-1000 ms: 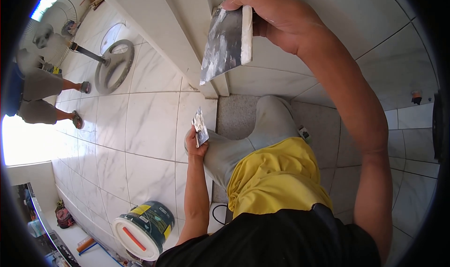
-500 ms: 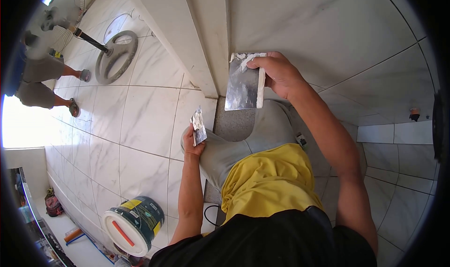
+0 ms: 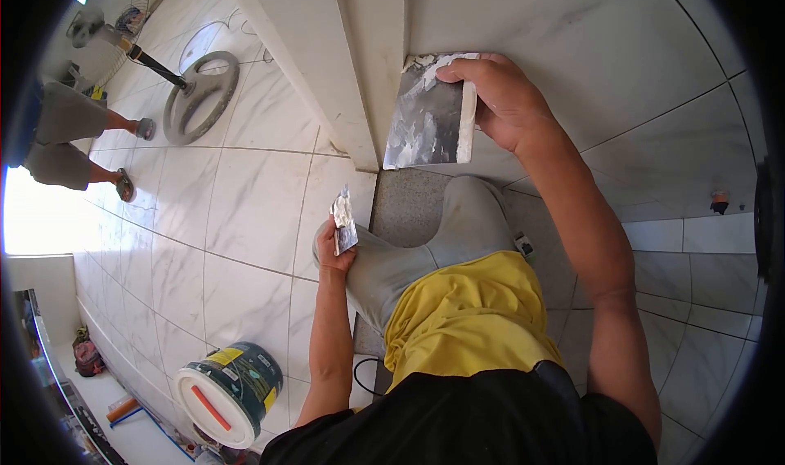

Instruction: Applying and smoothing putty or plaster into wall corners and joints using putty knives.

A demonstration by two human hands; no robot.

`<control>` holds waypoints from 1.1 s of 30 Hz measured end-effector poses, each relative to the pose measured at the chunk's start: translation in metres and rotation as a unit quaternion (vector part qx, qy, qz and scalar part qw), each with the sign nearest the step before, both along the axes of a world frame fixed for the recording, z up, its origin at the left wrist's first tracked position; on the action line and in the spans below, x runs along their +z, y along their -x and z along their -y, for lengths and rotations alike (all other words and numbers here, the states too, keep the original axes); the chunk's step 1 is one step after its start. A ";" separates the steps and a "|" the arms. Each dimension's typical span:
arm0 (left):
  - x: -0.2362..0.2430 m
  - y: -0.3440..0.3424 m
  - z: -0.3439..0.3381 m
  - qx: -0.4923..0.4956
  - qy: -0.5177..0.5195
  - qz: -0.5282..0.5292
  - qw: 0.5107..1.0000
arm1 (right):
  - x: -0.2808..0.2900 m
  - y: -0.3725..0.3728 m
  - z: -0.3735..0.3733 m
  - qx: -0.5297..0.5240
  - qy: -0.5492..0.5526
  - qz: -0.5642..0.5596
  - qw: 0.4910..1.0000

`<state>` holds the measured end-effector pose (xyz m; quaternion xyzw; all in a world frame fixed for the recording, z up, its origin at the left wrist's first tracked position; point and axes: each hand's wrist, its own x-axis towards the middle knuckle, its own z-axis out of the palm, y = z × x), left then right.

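Note:
My right hand [image 3: 505,97] is closed round the thick, white-smeared edge of a broad metal putty knife [image 3: 427,122], its thumb on the blade's face. White paste streaks that blade, which is up by the door frame [image 3: 368,73] and the marbled wall tile [image 3: 556,48]. Whether the blade touches the frame, I cannot tell. Lower and to the left, over my knee, my left hand [image 3: 335,248] grips a smaller metal putty knife [image 3: 344,220] with a lump of white paste on it.
A lidded green bucket [image 3: 237,383] with a red-orange strip on its lid stands on the tiled floor at the lower left. Far left, another person's legs [image 3: 78,122] show near a fan with a round grey base [image 3: 200,97]. A pipe stub [image 3: 719,202] protrudes from the right wall.
My right hand has moved upward and slightly right with the broad putty knife, whose blade is now more tilted. My left hand and its putty knife are nearly still.

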<state>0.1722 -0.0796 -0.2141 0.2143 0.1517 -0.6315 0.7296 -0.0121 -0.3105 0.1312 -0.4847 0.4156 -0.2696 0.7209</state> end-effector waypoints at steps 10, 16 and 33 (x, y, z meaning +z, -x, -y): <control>0.000 -0.001 0.000 -0.024 0.032 -0.006 0.999 | -0.065 0.015 0.004 0.013 -0.066 -0.064 0.996; 0.008 0.006 0.005 -0.008 -0.061 0.039 0.997 | -0.071 0.008 0.007 0.022 -0.059 -0.086 0.994; 0.003 0.002 0.003 -0.007 -0.065 0.034 0.997 | 0.040 -0.003 0.004 0.026 0.039 0.009 0.999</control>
